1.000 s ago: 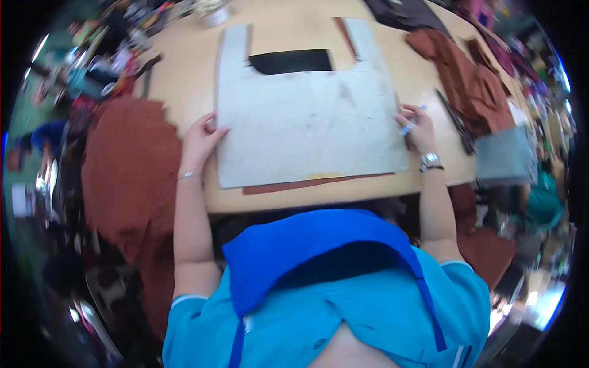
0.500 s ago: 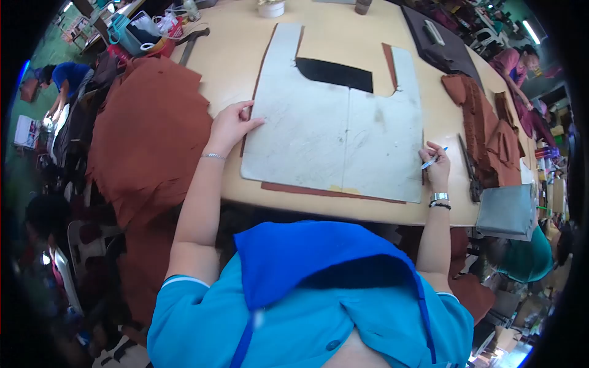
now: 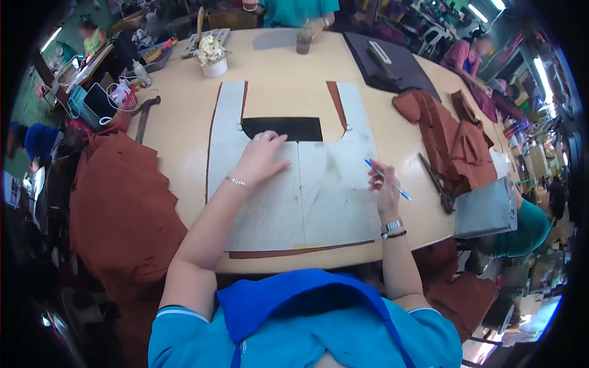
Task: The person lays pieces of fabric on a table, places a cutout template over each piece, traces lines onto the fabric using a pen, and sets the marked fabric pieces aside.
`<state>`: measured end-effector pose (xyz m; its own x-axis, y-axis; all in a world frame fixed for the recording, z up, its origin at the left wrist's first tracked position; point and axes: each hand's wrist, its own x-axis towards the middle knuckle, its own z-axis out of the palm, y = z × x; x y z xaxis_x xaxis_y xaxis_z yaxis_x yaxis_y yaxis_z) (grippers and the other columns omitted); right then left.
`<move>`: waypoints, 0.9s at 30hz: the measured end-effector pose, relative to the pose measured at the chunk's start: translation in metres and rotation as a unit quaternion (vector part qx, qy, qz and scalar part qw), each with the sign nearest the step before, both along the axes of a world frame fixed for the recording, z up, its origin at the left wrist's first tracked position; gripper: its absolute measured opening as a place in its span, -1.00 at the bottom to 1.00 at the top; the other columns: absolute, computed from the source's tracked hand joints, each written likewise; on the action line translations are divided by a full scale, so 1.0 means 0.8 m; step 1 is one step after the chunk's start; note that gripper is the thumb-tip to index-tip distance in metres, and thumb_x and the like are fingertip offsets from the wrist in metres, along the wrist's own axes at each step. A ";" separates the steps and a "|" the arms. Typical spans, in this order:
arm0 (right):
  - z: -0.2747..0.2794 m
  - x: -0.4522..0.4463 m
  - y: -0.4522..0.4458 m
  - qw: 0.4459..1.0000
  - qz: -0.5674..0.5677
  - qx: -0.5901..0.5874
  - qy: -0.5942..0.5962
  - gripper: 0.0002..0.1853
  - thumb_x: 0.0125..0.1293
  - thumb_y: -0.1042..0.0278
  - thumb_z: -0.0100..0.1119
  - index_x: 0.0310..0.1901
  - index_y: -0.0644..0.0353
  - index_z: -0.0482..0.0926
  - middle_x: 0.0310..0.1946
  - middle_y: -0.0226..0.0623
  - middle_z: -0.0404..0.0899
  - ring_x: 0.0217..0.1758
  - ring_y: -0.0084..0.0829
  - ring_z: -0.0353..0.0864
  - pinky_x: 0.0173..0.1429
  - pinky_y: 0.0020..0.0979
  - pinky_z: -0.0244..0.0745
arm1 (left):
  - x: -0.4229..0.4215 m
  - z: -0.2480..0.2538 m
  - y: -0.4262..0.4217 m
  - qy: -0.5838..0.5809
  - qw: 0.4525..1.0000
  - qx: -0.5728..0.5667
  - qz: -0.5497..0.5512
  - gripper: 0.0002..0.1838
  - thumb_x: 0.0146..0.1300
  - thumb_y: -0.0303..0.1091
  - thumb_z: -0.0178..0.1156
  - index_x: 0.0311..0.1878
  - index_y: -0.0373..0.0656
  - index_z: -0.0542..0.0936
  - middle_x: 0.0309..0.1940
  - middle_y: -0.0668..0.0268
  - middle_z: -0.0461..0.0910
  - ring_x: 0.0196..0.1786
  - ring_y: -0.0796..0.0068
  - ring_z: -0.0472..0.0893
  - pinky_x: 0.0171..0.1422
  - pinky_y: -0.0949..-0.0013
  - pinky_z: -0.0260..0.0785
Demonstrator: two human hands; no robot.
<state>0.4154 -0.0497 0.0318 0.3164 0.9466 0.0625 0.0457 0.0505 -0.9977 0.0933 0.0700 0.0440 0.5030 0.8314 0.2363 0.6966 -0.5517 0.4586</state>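
With your left hand (image 3: 262, 158) spread and grasping nothing, press the grey template (image 3: 334, 205) firmly toward the table (image 3: 282, 95) to limit slipping over the brown material (image 3: 335, 101), your right hand (image 3: 384, 182) grasping the pen (image 3: 402, 192).

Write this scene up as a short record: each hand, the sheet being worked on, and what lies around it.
Left hand: open, fingers spread over the pale sheet, near the notch
Right hand: holding a pen, at the sheet's right side
Pale sheet: flat, wide notch in its far edge, some marks
Under the sheet: brown material, showing along some edges
In the notch: black piece
Left of sheet: hammer, large brown pile
Right of sheet: dark scissors
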 end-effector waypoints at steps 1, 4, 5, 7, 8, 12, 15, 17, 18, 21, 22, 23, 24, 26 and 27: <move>0.006 -0.012 0.006 1.000 0.008 0.002 -0.021 -0.41 0.55 -0.12 -0.17 0.15 0.31 0.56 -0.23 -0.36 0.60 -0.30 -0.67 0.48 -0.27 -0.61 0.45 | 0.006 0.003 0.005 0.015 1.000 -0.026 0.003 -0.36 0.05 -0.17 0.45 0.22 -0.18 0.55 0.12 0.12 0.50 0.22 0.11 0.46 0.31 0.19 0.37; 0.018 -0.039 0.025 1.000 0.018 -0.009 -0.016 -0.63 0.48 0.17 0.08 0.12 0.29 0.58 -0.19 -0.33 0.66 -0.26 -0.65 0.57 -0.21 -0.60 0.50 | 0.016 0.010 0.010 0.053 0.996 -0.075 0.010 -0.33 0.00 -0.16 0.49 0.21 -0.15 0.56 0.09 0.17 0.50 0.20 0.12 0.46 0.31 0.19 0.37; 0.018 -0.048 0.031 0.999 0.018 -0.014 -0.023 -0.67 0.45 0.25 0.14 0.11 0.27 0.59 -0.19 -0.33 0.68 -0.25 -0.64 0.60 -0.20 -0.59 0.52 | 0.016 0.013 0.010 0.057 0.995 -0.083 0.011 -0.33 -0.01 -0.16 0.49 0.20 -0.14 0.56 0.08 0.17 0.50 0.20 0.13 0.46 0.31 0.19 0.37; 0.019 -0.063 0.046 0.999 0.027 -0.020 0.001 -0.76 0.35 0.43 0.26 0.02 0.28 0.62 -0.21 -0.33 0.70 -0.25 -0.62 0.65 -0.16 -0.58 0.56 | 0.016 0.016 0.011 0.062 0.994 -0.091 0.013 -0.34 -0.02 -0.15 0.50 0.18 -0.13 0.57 0.06 0.19 0.50 0.19 0.14 0.46 0.30 0.19 0.37; 0.014 -0.069 0.056 0.999 0.039 -0.020 0.001 -0.77 0.35 0.42 0.26 0.00 0.28 0.62 -0.21 -0.33 0.70 -0.25 -0.61 0.65 -0.15 -0.58 0.56 | 0.017 0.016 0.011 0.062 0.994 -0.092 0.015 -0.35 -0.03 -0.15 0.50 0.17 -0.13 0.58 0.05 0.19 0.50 0.18 0.14 0.46 0.30 0.19 0.37; -0.008 -0.097 0.098 0.997 0.062 0.020 -0.050 -0.85 0.32 0.43 0.25 -0.13 0.27 0.62 -0.32 -0.39 0.68 -0.33 -0.67 0.61 -0.21 -0.60 0.52 | 0.019 0.020 0.012 0.066 0.992 -0.107 0.015 -0.36 -0.06 -0.16 0.52 0.13 -0.13 0.59 0.04 0.20 0.50 0.17 0.14 0.46 0.30 0.19 0.37; -0.012 -0.119 0.124 0.990 0.079 0.059 -0.104 -0.90 0.25 0.44 0.26 -0.24 0.27 0.61 -0.46 -0.47 0.61 -0.43 -0.75 0.51 -0.33 -0.62 0.45 | 0.015 0.016 0.011 0.055 0.993 -0.107 0.006 -0.35 -0.07 -0.14 0.52 0.13 -0.14 0.60 0.03 0.19 0.49 0.16 0.13 0.46 0.29 0.19 0.37; -0.011 -0.132 0.133 0.985 0.092 0.068 -0.130 -0.90 0.25 0.44 0.26 -0.27 0.27 0.59 -0.47 -0.48 0.60 -0.45 -0.76 0.50 -0.35 -0.62 0.44 | 0.013 0.018 0.008 0.042 0.994 -0.104 0.002 -0.35 -0.08 -0.13 0.52 0.12 -0.16 0.60 0.03 0.18 0.49 0.16 0.12 0.46 0.28 0.18 0.36; -0.011 -0.137 0.136 0.982 0.099 0.073 -0.143 -0.91 0.25 0.44 0.26 -0.29 0.26 0.58 -0.47 -0.48 0.60 -0.45 -0.76 0.49 -0.36 -0.62 0.44 | 0.013 0.018 0.007 0.036 0.994 -0.102 0.000 -0.34 -0.08 -0.12 0.52 0.12 -0.17 0.60 0.02 0.18 0.49 0.16 0.12 0.46 0.28 0.18 0.36; -0.020 -0.141 0.140 0.976 0.108 0.097 -0.164 -0.91 0.20 0.46 0.24 -0.35 0.28 0.56 -0.50 -0.37 0.62 -0.45 -0.64 0.60 -0.33 -0.55 0.52 | 0.011 0.014 0.009 0.029 0.995 -0.095 -0.009 -0.34 -0.08 -0.11 0.51 0.11 -0.19 0.59 0.03 0.16 0.49 0.17 0.11 0.46 0.28 0.17 0.36; -0.022 -0.142 0.140 0.972 0.108 0.108 -0.180 -0.91 0.18 0.47 0.24 -0.36 0.28 0.55 -0.50 -0.34 0.62 -0.45 -0.60 0.62 -0.32 -0.53 0.55 | 0.010 0.013 0.009 0.028 0.996 -0.088 -0.011 -0.34 -0.07 -0.11 0.51 0.12 -0.18 0.58 0.03 0.16 0.49 0.17 0.11 0.46 0.28 0.17 0.36; -0.023 -0.142 0.140 0.971 0.107 0.103 -0.188 -0.92 0.17 0.47 0.24 -0.37 0.29 0.55 -0.50 -0.31 0.63 -0.44 -0.57 0.64 -0.32 -0.51 0.56 | 0.009 0.013 0.008 0.029 0.996 -0.081 -0.014 -0.35 -0.07 -0.11 0.51 0.12 -0.18 0.58 0.03 0.16 0.49 0.17 0.11 0.46 0.27 0.16 0.36; -0.022 -0.142 0.140 0.970 0.106 0.099 -0.197 -0.92 0.16 0.48 0.24 -0.38 0.29 0.56 -0.50 -0.28 0.63 -0.44 -0.53 0.66 -0.31 -0.49 0.58 | 0.009 0.012 0.007 0.030 0.997 -0.073 -0.018 -0.35 -0.06 -0.12 0.50 0.12 -0.18 0.57 0.03 0.16 0.49 0.17 0.10 0.46 0.27 0.16 0.36; -0.019 -0.144 0.140 0.965 0.101 0.101 -0.219 -0.92 0.15 0.48 0.23 -0.39 0.29 0.56 -0.50 -0.24 0.64 -0.44 -0.48 0.68 -0.31 -0.48 0.59 | 0.010 0.009 0.001 0.038 0.998 -0.051 -0.007 -0.37 -0.03 -0.13 0.49 0.12 -0.16 0.56 0.05 0.18 0.50 0.19 0.12 0.46 0.28 0.14 0.34; -0.017 -0.145 0.140 0.962 0.098 0.106 -0.232 -0.93 0.14 0.48 0.23 -0.39 0.29 0.56 -0.49 -0.23 0.64 -0.45 -0.47 0.68 -0.32 -0.47 0.59 | 0.010 0.009 -0.001 0.043 0.998 -0.038 -0.004 -0.38 -0.02 -0.13 0.48 0.12 -0.16 0.55 0.07 0.19 0.50 0.20 0.12 0.46 0.28 0.14 0.32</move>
<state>0.2996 0.0621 0.0182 0.0253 0.9352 0.3533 0.4530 0.3043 -0.8379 0.1012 0.0690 0.0508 0.5261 0.8408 0.1279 0.7301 -0.5236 0.4390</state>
